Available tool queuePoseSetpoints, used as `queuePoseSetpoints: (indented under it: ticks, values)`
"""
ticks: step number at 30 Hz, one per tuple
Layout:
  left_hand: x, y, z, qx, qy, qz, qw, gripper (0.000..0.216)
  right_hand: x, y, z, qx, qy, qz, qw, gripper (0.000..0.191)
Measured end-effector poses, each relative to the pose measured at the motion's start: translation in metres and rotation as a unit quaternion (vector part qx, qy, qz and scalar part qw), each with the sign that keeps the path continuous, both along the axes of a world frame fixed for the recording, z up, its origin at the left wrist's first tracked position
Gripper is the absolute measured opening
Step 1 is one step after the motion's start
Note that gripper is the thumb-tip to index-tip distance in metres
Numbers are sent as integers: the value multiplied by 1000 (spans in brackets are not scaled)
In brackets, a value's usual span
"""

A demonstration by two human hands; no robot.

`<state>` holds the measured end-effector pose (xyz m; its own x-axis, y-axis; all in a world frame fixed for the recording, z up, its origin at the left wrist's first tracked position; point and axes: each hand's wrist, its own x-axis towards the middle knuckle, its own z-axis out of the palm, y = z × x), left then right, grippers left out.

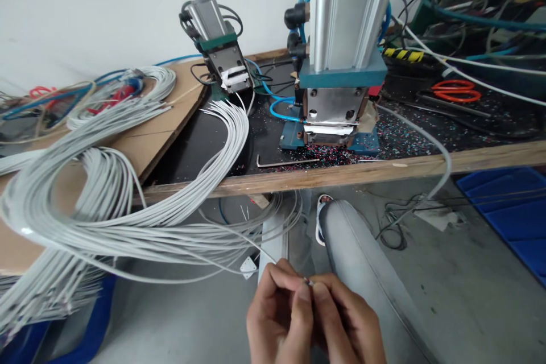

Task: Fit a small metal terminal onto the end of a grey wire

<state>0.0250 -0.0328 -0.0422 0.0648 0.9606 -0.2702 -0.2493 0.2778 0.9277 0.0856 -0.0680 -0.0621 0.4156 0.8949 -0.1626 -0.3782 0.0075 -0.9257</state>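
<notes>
My left hand and my right hand are together at the bottom centre, below the bench edge. Both pinch the stripped end of one white cable between thumbs and fingertips. That thin cable runs up and left toward the big bundle of white cables draped over the bench. Straight ahead on the bench stands a pneumatic press machine with a teal base. A smaller tilted pneumatic unit sits to its left, with cable ends fanned out below it.
A cardboard sheet covers the bench's left part. An Allen key lies near the wooden front edge. Orange scissors lie at the right. A blue crate stands on the floor. My grey-trousered leg extends forward.
</notes>
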Motion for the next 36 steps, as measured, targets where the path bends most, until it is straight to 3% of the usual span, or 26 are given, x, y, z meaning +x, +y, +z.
queuePoseSetpoints:
  ticks: [10, 20, 30, 33, 36]
  values:
    - [2, 9, 14, -43, 7, -35, 998, 39, 7, 2, -1, 1, 21, 12, 1000, 45]
    - [4, 9, 18, -92, -16, -26, 995, 47, 4, 3, 1, -9, -23, 4, 1000, 49]
    - [2, 7, 16, -80, -1, -22, 997, 47, -1, 1, 0, -11, -32, 3, 999, 47]
    - [3, -1, 4, -15, 42, 10, 999, 41, -1, 1, 1, -2, -36, -1, 999, 43]
    - [1, -3, -7, 154, 130, 35, 979, 22, 3, 3, 1, 8, -60, 0, 998, 45]
